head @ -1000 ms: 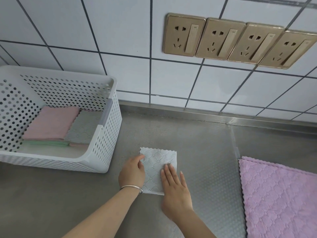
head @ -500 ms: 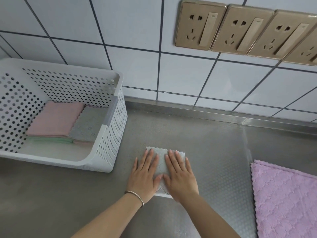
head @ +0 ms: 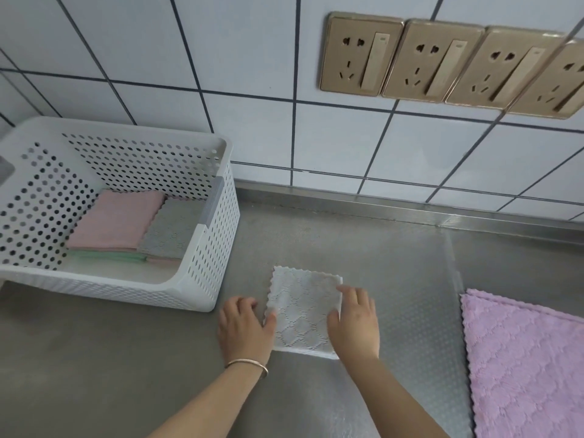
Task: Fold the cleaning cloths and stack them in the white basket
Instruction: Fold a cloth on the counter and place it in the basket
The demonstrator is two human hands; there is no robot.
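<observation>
A small folded white cloth [head: 301,308] with a diamond pattern lies on the steel counter. My left hand [head: 243,327] grips its left edge, thumb on top and fingers curled at the side. My right hand [head: 355,320] holds its right edge the same way, fingers curled over the top corner. The white perforated basket [head: 202,273] stands to the left. Inside it lie a folded pink cloth [head: 118,218] and a folded grey cloth [head: 172,229], on top of green and pink ones.
A pink-purple cloth [head: 524,368] lies spread flat at the right edge of the counter. A clear textured mat [head: 410,295] covers the counter under the white cloth. The tiled wall behind carries a row of gold sockets [head: 442,64].
Both hands have slid off the top of the white cloth to its left and right edges, where they now grip it. The camera has shifted slightly.
</observation>
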